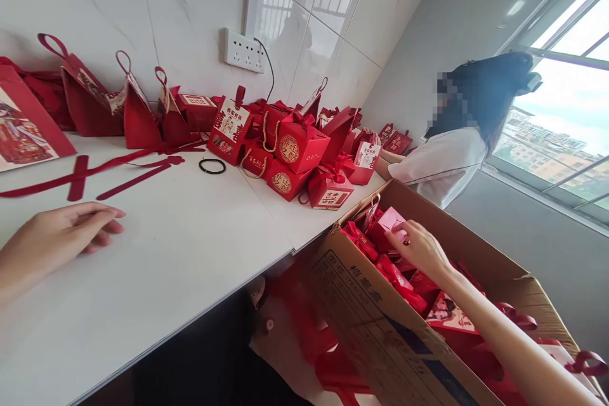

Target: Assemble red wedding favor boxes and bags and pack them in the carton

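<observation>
My right hand [421, 246] reaches into a cardboard box [352, 285], its fingers closed on a small red gift box [389, 221] with a pink face. Red gift boxes and ribbons lie around it in the carton. Over the white table [190, 266], my left hand [78, 228] hangs with loosely bent fingers and holds nothing. Nearest to it are dark red ribbon strips [136, 179] lying flat. What the left palm faces is hidden.
Red gift boxes [297, 143] crowd the table along the tiled wall. A black hair tie [212, 166] lies before them. A power strip [243, 51] is on the wall. Another person [442, 158] stands by the window. Red items [340, 368] show below the table edge.
</observation>
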`<state>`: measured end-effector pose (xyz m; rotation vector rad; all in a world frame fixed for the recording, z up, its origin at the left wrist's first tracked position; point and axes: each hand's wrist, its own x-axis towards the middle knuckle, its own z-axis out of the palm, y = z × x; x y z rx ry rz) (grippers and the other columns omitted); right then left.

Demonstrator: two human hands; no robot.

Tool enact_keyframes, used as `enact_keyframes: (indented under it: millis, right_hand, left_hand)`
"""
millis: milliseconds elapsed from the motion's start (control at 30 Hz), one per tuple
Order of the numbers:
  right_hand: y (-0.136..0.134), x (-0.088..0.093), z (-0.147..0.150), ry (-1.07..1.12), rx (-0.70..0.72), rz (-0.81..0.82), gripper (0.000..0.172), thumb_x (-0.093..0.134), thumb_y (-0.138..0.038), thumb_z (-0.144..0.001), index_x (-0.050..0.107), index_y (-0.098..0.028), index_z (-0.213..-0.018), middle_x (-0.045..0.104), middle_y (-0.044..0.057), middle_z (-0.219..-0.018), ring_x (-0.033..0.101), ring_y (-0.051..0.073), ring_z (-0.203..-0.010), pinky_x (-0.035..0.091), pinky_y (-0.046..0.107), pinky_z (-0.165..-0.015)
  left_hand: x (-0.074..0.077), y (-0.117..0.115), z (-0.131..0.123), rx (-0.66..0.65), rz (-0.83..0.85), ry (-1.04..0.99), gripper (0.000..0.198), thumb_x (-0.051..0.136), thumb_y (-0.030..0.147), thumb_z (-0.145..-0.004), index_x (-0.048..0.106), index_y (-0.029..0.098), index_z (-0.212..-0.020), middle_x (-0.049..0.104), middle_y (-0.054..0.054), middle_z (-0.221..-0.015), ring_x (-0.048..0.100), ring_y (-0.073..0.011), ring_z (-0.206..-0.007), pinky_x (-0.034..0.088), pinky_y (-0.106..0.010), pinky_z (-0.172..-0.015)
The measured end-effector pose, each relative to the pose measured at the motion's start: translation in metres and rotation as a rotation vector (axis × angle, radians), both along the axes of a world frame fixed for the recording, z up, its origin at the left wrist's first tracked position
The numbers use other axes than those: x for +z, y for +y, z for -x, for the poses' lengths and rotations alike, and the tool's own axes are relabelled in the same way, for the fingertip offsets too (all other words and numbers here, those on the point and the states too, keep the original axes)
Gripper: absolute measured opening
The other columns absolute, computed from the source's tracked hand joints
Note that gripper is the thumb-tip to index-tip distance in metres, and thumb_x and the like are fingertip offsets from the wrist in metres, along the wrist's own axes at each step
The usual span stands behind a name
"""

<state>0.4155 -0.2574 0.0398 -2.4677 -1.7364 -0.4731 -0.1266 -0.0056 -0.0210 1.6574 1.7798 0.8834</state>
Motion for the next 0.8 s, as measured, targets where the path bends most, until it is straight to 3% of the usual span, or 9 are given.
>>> enact_keyframes:
  millis: [67, 133, 233, 300, 400, 467, 533, 700, 800]
  right_hand:
    - [0.007, -0.002, -0.002, 0.049, -0.075, -0.021, 0.048, 0.032, -0.049, -0.088, 0.055, -0.016, -0.113, 0.057, 0.017, -0.123, 0.055, 0.029, -0.113, 0.043, 0.047, -0.094]
    - [0.014, -0.004, -0.001, 0.098, -0.106, 0.114, 0.058, 0.030, -0.049, -0.088, 0.039, -0.013, -0.133, 0.041, 0.018, -0.140, 0.039, 0.032, -0.130, 0.033, 0.056, -0.102]
    - [0.024, 0.005, 0.009, 0.099, -0.138, 0.303, 0.068, 0.030, -0.051, -0.088, 0.024, -0.010, -0.142, 0.026, 0.019, -0.149, 0.025, 0.035, -0.137, 0.026, 0.066, -0.101]
    - [0.032, 0.019, 0.024, 0.025, -0.123, 0.210, 0.070, 0.030, -0.051, -0.088, 0.024, -0.007, -0.142, 0.025, 0.021, -0.148, 0.025, 0.037, -0.136, 0.025, 0.066, -0.101]
    - [0.054, 0.042, 0.063, -0.013, 0.177, -0.034, 0.063, 0.028, -0.051, -0.089, 0.030, -0.013, -0.140, 0.036, 0.018, -0.145, 0.038, 0.034, -0.131, 0.032, 0.059, -0.102]
    - [0.075, 0.051, 0.100, 0.064, 0.427, -0.074, 0.060, 0.031, -0.053, -0.089, 0.034, -0.019, -0.138, 0.047, 0.016, -0.137, 0.049, 0.032, -0.123, 0.044, 0.051, -0.095]
    - [0.100, 0.054, 0.146, 0.145, 0.633, -0.002, 0.056, 0.034, -0.054, -0.088, 0.039, -0.022, -0.135, 0.054, 0.014, -0.130, 0.056, 0.029, -0.115, 0.049, 0.045, -0.090]
    - [0.169, 0.038, 0.282, 0.344, 1.013, 0.227, 0.040, 0.040, -0.047, -0.089, 0.058, -0.020, -0.113, 0.063, 0.010, -0.116, 0.062, 0.026, -0.102, 0.049, 0.041, -0.090]
    - [0.210, 0.011, 0.349, 0.585, 1.104, 0.115, 0.029, 0.040, -0.039, -0.089, 0.063, -0.022, -0.091, 0.067, 0.008, -0.099, 0.064, 0.024, -0.090, 0.053, 0.038, -0.081]
  left_hand:
    - [0.008, -0.006, -0.004, -0.052, 0.109, -0.081, 0.043, 0.048, 0.058, -0.069, 0.063, 0.020, -0.082, 0.065, 0.010, -0.064, 0.058, -0.0064, -0.057, 0.047, -0.018, -0.054]
    - [0.016, -0.011, -0.010, -0.033, 0.159, -0.112, 0.037, 0.050, 0.052, -0.069, 0.062, 0.020, -0.081, 0.065, 0.009, -0.065, 0.058, -0.0073, -0.059, 0.046, -0.017, -0.054]
    - [0.023, -0.017, -0.017, -0.009, 0.181, -0.131, 0.023, 0.051, 0.038, -0.071, 0.061, 0.019, -0.079, 0.064, 0.008, -0.064, 0.057, -0.0075, -0.058, 0.044, -0.016, -0.052]
    - [0.025, -0.021, -0.019, -0.035, 0.165, -0.152, 0.017, 0.051, 0.031, -0.071, 0.060, 0.018, -0.076, 0.063, 0.007, -0.061, 0.055, -0.0072, -0.054, 0.042, -0.015, -0.049]
    - [0.026, -0.030, -0.022, -0.158, 0.123, -0.235, 0.015, 0.050, 0.028, -0.072, 0.057, 0.015, -0.073, 0.059, 0.005, -0.057, 0.050, -0.0076, -0.046, 0.036, -0.016, -0.041]
    - [0.025, -0.034, -0.023, -0.156, 0.090, -0.249, 0.014, 0.049, 0.027, -0.072, 0.057, 0.015, -0.071, 0.059, 0.003, -0.056, 0.049, -0.0082, -0.044, 0.035, -0.017, -0.039]
    - [0.023, -0.036, -0.023, -0.141, 0.069, -0.259, 0.013, 0.048, 0.025, -0.073, 0.057, 0.016, -0.069, 0.060, 0.002, -0.058, 0.050, -0.0088, -0.043, 0.036, -0.019, -0.039]
    - [0.019, -0.039, -0.019, -0.162, 0.053, -0.327, 0.012, 0.050, 0.026, -0.076, 0.056, 0.019, -0.067, 0.064, -0.002, -0.063, 0.056, -0.0117, -0.046, 0.042, -0.022, -0.041]
    - [0.017, -0.041, -0.015, -0.175, 0.020, -0.378, 0.015, 0.048, 0.030, -0.079, 0.054, 0.022, -0.069, 0.064, -0.002, -0.064, 0.059, -0.0145, -0.047, 0.047, -0.027, -0.042]
